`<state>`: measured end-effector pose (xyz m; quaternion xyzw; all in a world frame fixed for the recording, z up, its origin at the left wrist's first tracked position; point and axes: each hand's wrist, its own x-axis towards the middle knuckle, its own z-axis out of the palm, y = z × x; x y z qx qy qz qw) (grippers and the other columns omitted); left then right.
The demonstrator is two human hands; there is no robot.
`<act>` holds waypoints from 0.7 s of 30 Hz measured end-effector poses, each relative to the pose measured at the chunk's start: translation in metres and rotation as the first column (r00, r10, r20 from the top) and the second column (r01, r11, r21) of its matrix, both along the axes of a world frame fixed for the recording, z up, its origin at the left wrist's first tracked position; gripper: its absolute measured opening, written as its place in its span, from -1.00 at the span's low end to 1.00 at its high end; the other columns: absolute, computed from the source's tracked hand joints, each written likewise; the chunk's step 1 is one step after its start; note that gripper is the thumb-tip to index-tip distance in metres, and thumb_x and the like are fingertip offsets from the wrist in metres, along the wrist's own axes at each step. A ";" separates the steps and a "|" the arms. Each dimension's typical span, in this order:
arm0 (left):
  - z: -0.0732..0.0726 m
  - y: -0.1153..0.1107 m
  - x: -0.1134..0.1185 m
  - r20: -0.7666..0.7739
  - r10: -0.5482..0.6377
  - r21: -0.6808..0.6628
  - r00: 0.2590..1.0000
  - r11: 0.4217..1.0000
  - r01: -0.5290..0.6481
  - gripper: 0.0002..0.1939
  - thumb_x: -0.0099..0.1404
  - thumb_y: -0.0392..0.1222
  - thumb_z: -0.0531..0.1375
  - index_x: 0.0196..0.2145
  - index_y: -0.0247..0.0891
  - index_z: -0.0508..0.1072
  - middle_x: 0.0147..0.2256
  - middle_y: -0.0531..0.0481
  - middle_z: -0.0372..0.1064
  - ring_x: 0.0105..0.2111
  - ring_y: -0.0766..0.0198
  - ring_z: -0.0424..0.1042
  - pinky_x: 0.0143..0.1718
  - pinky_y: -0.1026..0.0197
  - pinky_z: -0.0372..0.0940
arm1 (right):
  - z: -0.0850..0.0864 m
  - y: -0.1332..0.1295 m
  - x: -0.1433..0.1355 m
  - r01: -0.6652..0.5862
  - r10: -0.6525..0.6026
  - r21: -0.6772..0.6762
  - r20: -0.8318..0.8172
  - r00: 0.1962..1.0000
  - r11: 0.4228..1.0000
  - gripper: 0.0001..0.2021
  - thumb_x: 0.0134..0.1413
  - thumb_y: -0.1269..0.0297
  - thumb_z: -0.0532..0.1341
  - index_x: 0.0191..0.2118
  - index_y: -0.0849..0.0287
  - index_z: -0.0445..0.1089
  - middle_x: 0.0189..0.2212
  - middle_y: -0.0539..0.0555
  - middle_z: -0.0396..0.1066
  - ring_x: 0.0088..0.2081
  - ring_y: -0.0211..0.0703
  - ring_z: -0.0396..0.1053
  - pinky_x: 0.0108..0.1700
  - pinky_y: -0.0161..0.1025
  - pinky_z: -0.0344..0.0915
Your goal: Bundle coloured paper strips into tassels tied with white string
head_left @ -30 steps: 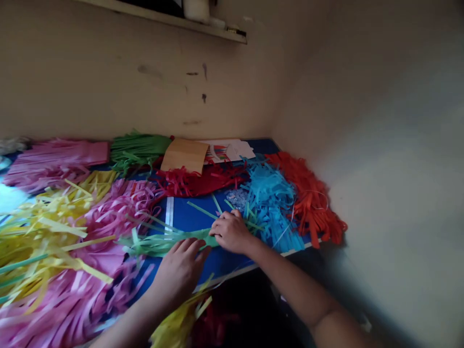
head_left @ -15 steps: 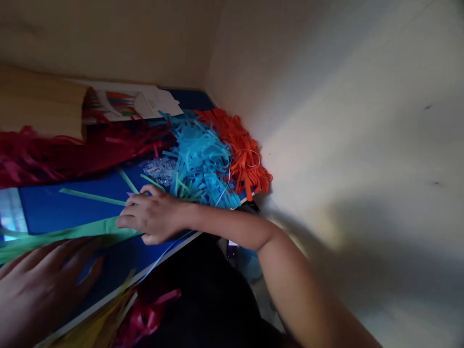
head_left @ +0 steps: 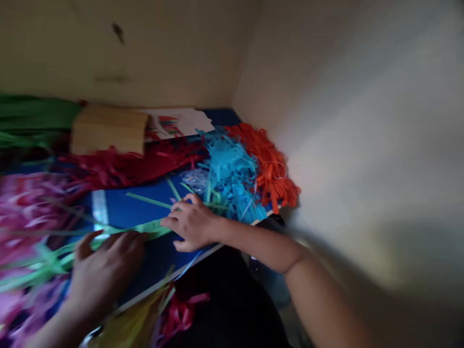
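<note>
A light green paper strip (head_left: 157, 228) with fringed ends lies across the blue table (head_left: 123, 208). My left hand (head_left: 108, 263) rests over its left part, fingers bent and pressed on the paper; blur softens their outline. Further right, my right hand (head_left: 192, 222) has its fingers curled at the strip's right part, and the fingertips press it to the table. Thin green strips (head_left: 148, 200) stick out beyond my right hand. Light blue fringed paper (head_left: 230, 164) is heaped just past that hand.
Orange fringe (head_left: 271, 169) is piled against the wall. Dark red fringe (head_left: 145, 166), a brown paper piece (head_left: 108, 130) and a printed sheet (head_left: 181, 121) lie behind. Pink fringe (head_left: 29, 208) is at the left, yellow paper (head_left: 130, 324) at the near edge.
The view has swung left, so more of the table's left side shows. My left hand has moved closer to my right hand along the green strip.
</note>
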<state>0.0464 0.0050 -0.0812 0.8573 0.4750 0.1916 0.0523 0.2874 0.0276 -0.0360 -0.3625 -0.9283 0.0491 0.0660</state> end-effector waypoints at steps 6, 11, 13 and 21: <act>0.014 -0.010 -0.002 -0.236 0.034 0.139 0.971 0.990 -0.001 -0.68 0.36 -0.27 0.00 -0.18 -0.18 0.56 -0.21 -0.11 0.55 -0.16 0.01 0.49 0.07 -0.15 0.11 | -0.026 -0.004 0.002 0.077 -0.069 0.041 -0.167 0.984 0.996 -0.82 0.30 0.36 0.12 -0.26 0.12 0.47 -0.18 0.03 0.53 -0.01 -0.09 0.29 0.04 0.02 -0.07; 0.011 -0.001 -0.007 -0.146 0.059 0.031 0.988 0.998 -0.055 -0.70 0.38 -0.11 0.04 -0.25 -0.12 0.58 -0.22 -0.07 0.56 -0.16 0.03 0.47 -0.03 -0.07 0.17 | -0.032 -0.002 0.005 0.168 -0.163 0.001 -0.246 0.955 0.986 -0.91 0.19 0.30 0.24 -0.28 0.06 0.52 -0.16 -0.03 0.53 0.02 -0.08 0.28 0.05 0.01 -0.08; 0.012 0.002 -0.008 -0.128 0.054 -0.009 0.990 0.998 -0.055 -0.69 0.39 -0.06 0.04 -0.26 -0.10 0.58 -0.22 -0.05 0.57 -0.17 0.05 0.46 -0.03 -0.05 0.17 | -0.032 -0.004 0.004 0.199 -0.196 -0.012 -0.257 0.946 0.980 -0.92 0.15 0.24 0.28 -0.28 0.06 0.53 -0.16 -0.01 0.52 0.01 -0.07 0.27 0.04 0.00 -0.07; 0.014 0.012 -0.011 -0.123 0.101 -0.136 0.987 0.984 -0.117 -0.64 0.40 -0.02 -0.01 -0.32 -0.11 0.56 -0.27 -0.03 0.56 -0.21 0.11 0.44 -0.11 0.04 0.17 | -0.030 0.001 -0.003 0.346 -0.369 -0.138 -0.216 0.904 0.928 -0.81 0.21 0.17 0.26 -0.38 0.08 0.54 -0.29 -0.02 0.51 -0.14 -0.14 0.26 -0.09 -0.12 -0.03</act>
